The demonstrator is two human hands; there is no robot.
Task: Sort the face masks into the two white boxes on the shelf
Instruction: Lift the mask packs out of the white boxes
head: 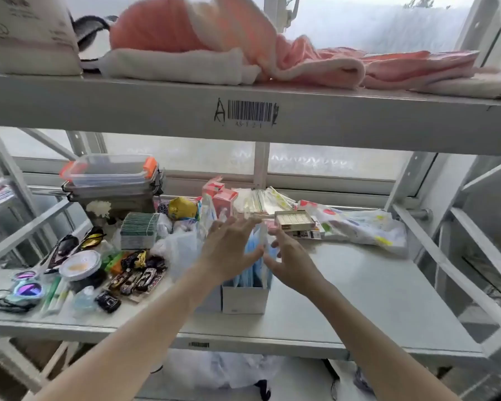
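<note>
Blue face masks [253,256] stand upright in the white box [245,299], and your left hand [229,250] and right hand [291,263] flank them, fingers straight, gripping nothing. Judging by the fill, you're well along; a 2nd white box [213,299] sits touching the 1st's left side, contents hidden. Right of the box the shelf [373,299] lies bare; left of it toy cars [136,274] crowd in.

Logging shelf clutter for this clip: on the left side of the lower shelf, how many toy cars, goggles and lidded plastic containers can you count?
Toy cars: 4, three in one pack, one loose black car
Goggles: 2 pairs
Lidded plastic containers: 2, stacked
Total: 8
</note>
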